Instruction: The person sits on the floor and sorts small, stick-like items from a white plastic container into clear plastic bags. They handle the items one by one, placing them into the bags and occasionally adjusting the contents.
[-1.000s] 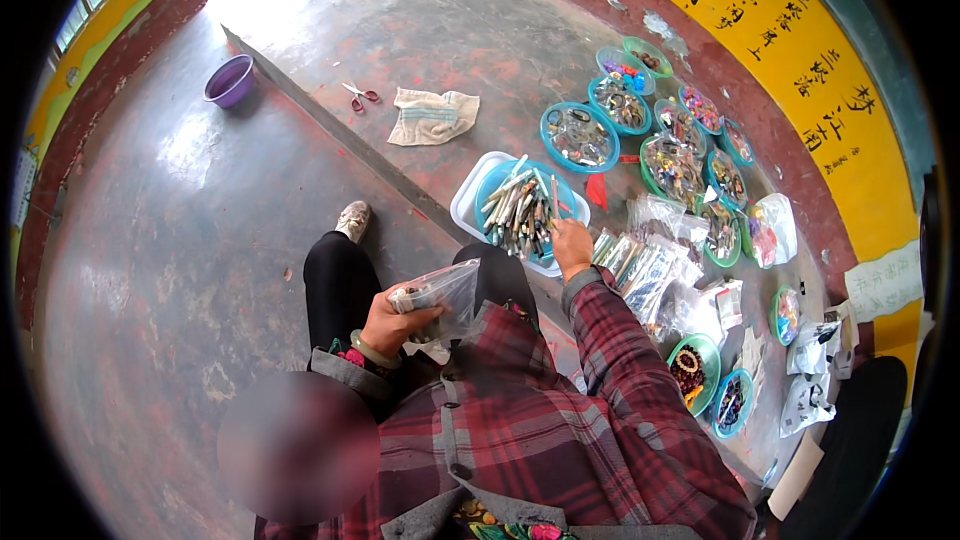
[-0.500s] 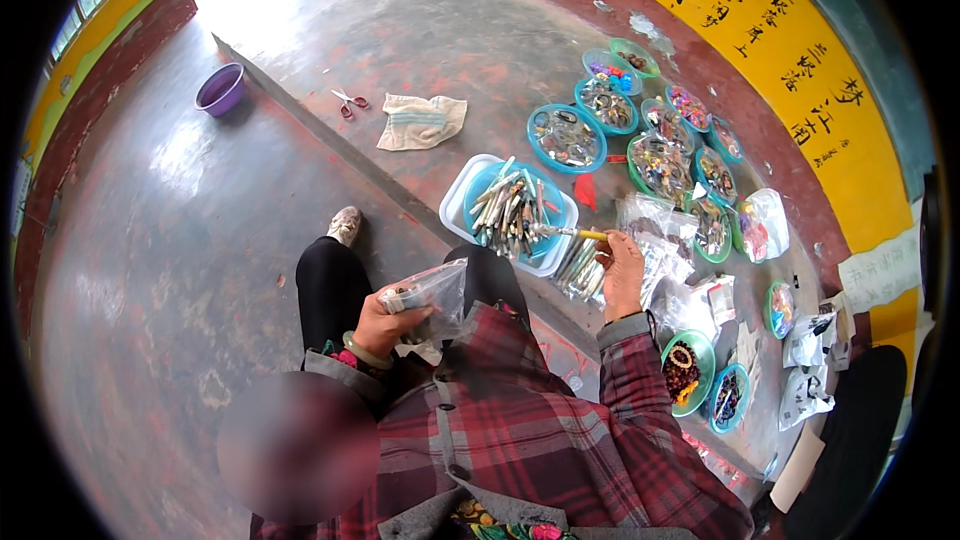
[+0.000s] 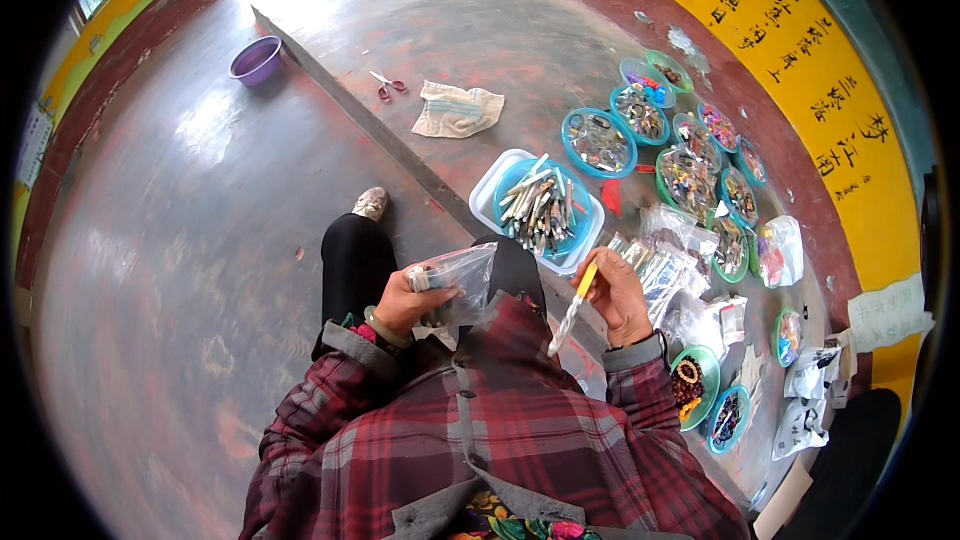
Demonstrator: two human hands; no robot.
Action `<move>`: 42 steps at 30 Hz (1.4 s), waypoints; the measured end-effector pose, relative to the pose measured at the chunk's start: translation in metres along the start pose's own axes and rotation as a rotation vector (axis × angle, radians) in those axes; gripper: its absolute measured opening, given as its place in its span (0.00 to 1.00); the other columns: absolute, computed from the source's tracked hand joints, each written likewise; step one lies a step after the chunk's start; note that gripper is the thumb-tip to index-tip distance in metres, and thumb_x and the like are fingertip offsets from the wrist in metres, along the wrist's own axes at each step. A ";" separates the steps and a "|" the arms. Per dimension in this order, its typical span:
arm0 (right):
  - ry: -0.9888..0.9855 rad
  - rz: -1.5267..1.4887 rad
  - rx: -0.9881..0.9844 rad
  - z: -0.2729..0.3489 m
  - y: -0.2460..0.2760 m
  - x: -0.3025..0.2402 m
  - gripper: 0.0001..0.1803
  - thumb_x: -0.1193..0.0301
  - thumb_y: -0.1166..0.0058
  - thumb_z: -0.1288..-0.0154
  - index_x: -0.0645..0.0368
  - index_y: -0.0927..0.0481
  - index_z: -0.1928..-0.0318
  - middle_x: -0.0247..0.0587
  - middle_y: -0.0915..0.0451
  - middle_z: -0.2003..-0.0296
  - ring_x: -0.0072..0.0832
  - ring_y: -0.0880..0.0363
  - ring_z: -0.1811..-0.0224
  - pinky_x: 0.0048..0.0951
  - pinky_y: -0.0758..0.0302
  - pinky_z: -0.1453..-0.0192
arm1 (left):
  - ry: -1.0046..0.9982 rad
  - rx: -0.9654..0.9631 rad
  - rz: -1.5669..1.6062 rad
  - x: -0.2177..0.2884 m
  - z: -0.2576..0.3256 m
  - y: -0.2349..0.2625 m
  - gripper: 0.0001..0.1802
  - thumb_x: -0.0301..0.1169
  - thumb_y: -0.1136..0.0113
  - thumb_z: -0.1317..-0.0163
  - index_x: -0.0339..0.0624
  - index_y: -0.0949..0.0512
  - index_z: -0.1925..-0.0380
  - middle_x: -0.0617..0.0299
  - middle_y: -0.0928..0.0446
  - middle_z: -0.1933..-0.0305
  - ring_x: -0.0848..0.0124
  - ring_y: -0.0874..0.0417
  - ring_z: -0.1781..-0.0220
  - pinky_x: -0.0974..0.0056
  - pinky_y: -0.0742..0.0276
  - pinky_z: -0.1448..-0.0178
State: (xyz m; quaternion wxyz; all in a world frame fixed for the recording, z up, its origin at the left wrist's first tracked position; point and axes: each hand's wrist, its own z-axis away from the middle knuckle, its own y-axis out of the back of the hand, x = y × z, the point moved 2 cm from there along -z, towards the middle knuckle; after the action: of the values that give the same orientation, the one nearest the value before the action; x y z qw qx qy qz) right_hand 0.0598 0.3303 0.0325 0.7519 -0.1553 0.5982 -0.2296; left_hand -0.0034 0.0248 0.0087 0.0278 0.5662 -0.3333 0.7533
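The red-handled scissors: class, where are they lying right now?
In the head view, the scissors lie on the floor at upper centre, just left of the crumpled cloth, right of the purple basin.

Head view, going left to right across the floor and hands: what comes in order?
Purple basin → red-handled scissors → left hand holding a clear plastic bag → right hand holding a yellow-capped pen → yellow wall.
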 end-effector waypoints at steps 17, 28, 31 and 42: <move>-0.261 0.340 -0.205 0.057 -0.060 0.028 0.20 0.72 0.51 0.30 0.60 0.29 0.39 0.30 0.25 0.65 0.16 0.28 0.64 0.18 0.30 0.59 | -0.012 0.018 0.037 0.003 0.002 0.002 0.20 0.17 0.38 0.47 0.32 0.25 0.52 0.61 0.20 0.63 0.72 0.19 0.60 0.66 0.25 0.51; 0.174 0.695 -0.232 0.013 -0.091 -0.058 0.08 0.80 0.42 0.39 0.63 0.23 0.59 0.31 0.21 0.66 0.14 0.24 0.62 0.17 0.27 0.56 | -0.054 -0.094 -0.280 -0.020 0.003 0.013 0.16 0.25 0.34 0.44 0.35 0.22 0.55 0.66 0.20 0.62 0.80 0.24 0.60 0.71 0.26 0.54; 0.181 0.763 -0.252 0.007 -0.101 -0.058 0.08 0.80 0.43 0.38 0.62 0.22 0.58 0.30 0.21 0.67 0.15 0.23 0.62 0.18 0.27 0.57 | -0.065 -0.113 -0.332 -0.024 0.002 0.014 0.16 0.26 0.34 0.44 0.35 0.22 0.55 0.66 0.20 0.62 0.80 0.25 0.61 0.71 0.27 0.54; 0.110 1.009 -0.374 -0.022 -0.116 -0.059 0.09 0.74 0.42 0.39 0.62 0.22 0.58 0.30 0.23 0.72 0.14 0.27 0.72 0.19 0.32 0.69 | 0.094 -0.174 -0.232 -0.021 0.005 0.012 0.18 0.24 0.34 0.45 0.35 0.23 0.53 0.67 0.20 0.60 0.79 0.23 0.60 0.70 0.26 0.54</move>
State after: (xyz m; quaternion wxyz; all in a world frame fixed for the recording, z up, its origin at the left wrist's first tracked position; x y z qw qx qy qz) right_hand 0.0095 0.2647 0.1351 0.6959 0.0326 0.6676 0.2626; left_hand 0.0032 0.0197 -0.0145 0.1791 0.5604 -0.3282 0.7390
